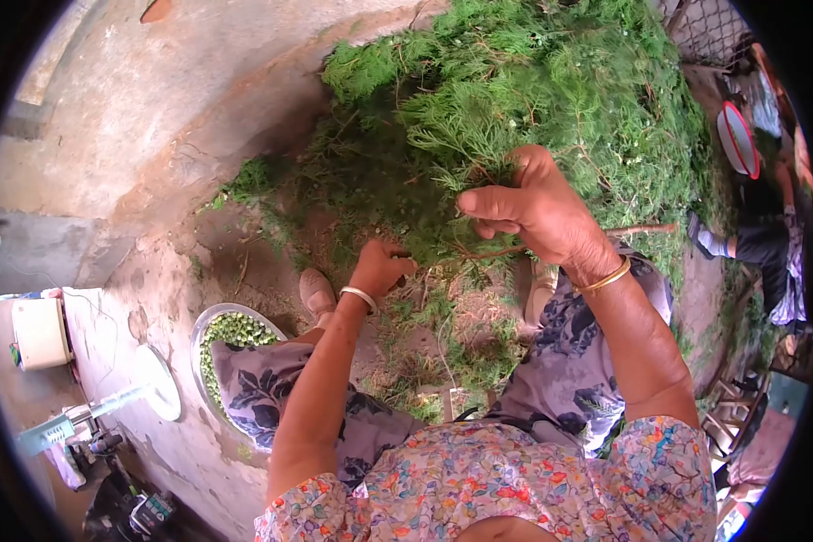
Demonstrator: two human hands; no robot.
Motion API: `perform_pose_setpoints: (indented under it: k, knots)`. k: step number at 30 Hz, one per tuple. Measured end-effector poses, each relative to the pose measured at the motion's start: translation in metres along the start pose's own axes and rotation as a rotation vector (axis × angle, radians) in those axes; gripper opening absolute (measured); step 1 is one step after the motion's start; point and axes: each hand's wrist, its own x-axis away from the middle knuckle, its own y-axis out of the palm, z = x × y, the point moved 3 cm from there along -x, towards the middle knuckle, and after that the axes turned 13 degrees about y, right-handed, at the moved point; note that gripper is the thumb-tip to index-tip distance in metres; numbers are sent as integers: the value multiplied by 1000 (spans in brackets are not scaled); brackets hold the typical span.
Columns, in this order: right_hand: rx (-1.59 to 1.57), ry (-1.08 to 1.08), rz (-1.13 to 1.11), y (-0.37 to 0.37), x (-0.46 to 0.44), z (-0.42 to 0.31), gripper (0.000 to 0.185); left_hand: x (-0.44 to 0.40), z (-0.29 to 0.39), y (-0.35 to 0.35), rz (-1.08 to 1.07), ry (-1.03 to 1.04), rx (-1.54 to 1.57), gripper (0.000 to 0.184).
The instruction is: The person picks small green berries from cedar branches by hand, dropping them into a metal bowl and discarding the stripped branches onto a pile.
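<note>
My right hand (pixel 535 203) is raised in front of a large heap of green conifer branches (pixel 596 99). Its fingers are closed on a leafy conifer branch (pixel 465 144), partly hidden behind the hand. Lower and to the left, my left hand (pixel 381 269) hangs above the littered ground with its fingers curled in. Whatever those fingers may pinch is too small or hidden to make out. Beside my left leg stands a metal basin (pixel 195 350) holding many small green cones or berries (pixel 244 327); my leg covers part of it.
A worn wall (pixel 172 108) rises at the upper left. A white pedestal fan (pixel 158 388) lies or stands at the lower left. Another person (pixel 759 262) sits at the right, near a red-rimmed basin (pixel 753 158). Loose sprigs (pixel 479 352) litter the ground between my feet.
</note>
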Motion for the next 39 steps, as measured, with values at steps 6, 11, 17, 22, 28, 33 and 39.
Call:
perform_pose_setpoints:
  k: [6, 11, 17, 22, 28, 33, 39]
  knots:
    - [88, 15, 32, 1, 5, -5, 20, 3, -15, 22, -52, -267, 297, 19]
    - [449, -15, 94, -7, 5, -5, 20, 11, 3, 16, 50, -207, 397, 11]
    - [1198, 144, 106, -15, 7, 26, 57, 48, 60, -13, 191, -31, 737, 8]
    - [1330, 62, 16, 7, 14, 65, 59, 91, 93, -24, 257, 72, 897, 7]
    - [1133, -127, -90, 13, 24, 64, 30, 160, 101, -71, 474, 306, 1213, 13]
    - [952, -175, 67, 12, 51, 41, 26, 260, 59, -151, 773, 559, 1140, 19]
    - [1080, -397, 336, 12, 88, 25, 12, 341, -78, -190, 1242, 313, 698, 25]
